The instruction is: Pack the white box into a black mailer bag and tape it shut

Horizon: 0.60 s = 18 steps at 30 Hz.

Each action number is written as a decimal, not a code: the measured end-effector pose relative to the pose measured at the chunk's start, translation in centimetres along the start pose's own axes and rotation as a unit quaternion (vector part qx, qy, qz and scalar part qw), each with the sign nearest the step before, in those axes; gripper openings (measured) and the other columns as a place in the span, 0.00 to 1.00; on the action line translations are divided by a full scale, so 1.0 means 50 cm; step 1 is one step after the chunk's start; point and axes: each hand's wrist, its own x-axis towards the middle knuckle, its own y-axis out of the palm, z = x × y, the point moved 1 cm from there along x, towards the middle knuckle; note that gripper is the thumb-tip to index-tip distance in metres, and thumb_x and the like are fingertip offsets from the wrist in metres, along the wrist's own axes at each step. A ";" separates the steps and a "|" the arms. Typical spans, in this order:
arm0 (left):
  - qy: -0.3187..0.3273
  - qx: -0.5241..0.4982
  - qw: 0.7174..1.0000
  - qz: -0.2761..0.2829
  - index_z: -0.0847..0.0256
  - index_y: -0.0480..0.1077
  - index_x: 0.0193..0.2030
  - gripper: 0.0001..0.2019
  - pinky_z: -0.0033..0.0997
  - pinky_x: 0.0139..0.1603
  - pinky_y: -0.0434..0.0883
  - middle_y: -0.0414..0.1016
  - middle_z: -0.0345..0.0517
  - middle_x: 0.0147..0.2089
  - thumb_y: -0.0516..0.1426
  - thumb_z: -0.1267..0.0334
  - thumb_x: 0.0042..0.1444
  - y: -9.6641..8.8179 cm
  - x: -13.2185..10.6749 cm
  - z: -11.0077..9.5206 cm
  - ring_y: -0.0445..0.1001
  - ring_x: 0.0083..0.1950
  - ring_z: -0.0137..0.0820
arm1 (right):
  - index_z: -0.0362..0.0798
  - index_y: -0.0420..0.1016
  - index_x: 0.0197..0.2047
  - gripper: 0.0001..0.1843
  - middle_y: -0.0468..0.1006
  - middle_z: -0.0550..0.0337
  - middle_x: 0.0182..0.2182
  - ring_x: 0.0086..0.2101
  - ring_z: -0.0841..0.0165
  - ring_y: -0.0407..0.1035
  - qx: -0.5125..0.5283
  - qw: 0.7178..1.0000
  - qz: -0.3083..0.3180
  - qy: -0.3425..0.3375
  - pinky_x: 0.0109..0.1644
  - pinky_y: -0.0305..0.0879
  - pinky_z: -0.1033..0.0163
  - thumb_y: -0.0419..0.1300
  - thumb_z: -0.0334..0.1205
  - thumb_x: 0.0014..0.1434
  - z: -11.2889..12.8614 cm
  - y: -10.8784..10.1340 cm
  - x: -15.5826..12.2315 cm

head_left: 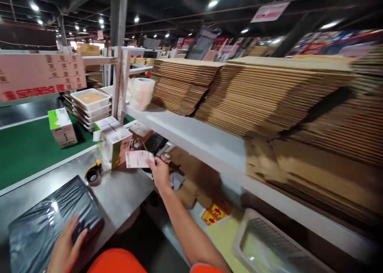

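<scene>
My right hand (160,172) pinches one end of a printed white paper label (138,159), held out over the far part of the metal table. At the lower left, my left hand (67,241) rests on a package wrapped in black plastic (50,217), its fingers and thumb apart. The package lies flat on the metal table (116,193). Beyond it sits a tape dispenser (93,173) with yellow and black parts. A white, green and pink carton (115,143) stands just behind the label.
Folded cardboard stacks (269,93) fill the shelf (203,133) on my right, beside clear tape rolls (142,93). Under it are a keyboard (155,142) and a plastic basket (269,241). Another carton (62,127) and stacked white baskets (91,101) stand on the green belt (18,153).
</scene>
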 end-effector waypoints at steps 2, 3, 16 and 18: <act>-0.017 -0.144 0.988 0.046 0.54 0.83 0.62 0.35 0.59 0.78 0.71 0.83 0.55 0.69 0.60 0.33 0.59 -0.025 -0.008 -0.089 0.79 0.72 0.54 | 0.51 0.81 0.30 0.13 0.82 0.61 0.28 0.32 0.64 0.74 -0.121 0.982 0.102 -0.098 0.42 0.75 0.58 0.76 0.48 0.58 -0.016 0.059 -0.122; -0.027 -0.213 0.974 0.071 0.55 0.84 0.61 0.33 0.58 0.76 0.74 0.85 0.55 0.66 0.62 0.33 0.59 -0.034 -0.009 -0.128 0.81 0.70 0.53 | 0.52 0.82 0.32 0.10 0.83 0.60 0.31 0.35 0.63 0.76 -0.166 0.959 0.158 -0.164 0.45 0.75 0.57 0.73 0.45 0.62 -0.023 0.090 -0.184; -0.126 -0.466 0.876 0.023 0.61 0.84 0.35 0.23 0.34 0.43 0.74 0.86 0.48 0.35 0.75 0.41 0.46 -0.120 -0.064 -0.037 0.79 0.36 0.34 | 0.54 0.85 0.48 0.10 0.85 0.54 0.43 0.44 0.61 0.79 -0.142 0.877 0.430 -0.163 0.49 0.76 0.56 0.64 0.34 0.65 -0.058 0.272 -0.605; -0.106 -0.418 0.901 0.047 0.61 0.82 0.32 0.20 0.34 0.43 0.72 0.85 0.47 0.34 0.73 0.44 0.49 -0.139 -0.084 -0.014 0.78 0.36 0.34 | 0.52 0.85 0.48 0.10 0.84 0.54 0.44 0.45 0.61 0.79 -0.107 0.881 0.460 -0.025 0.51 0.76 0.57 0.65 0.43 0.67 -0.058 0.271 -0.649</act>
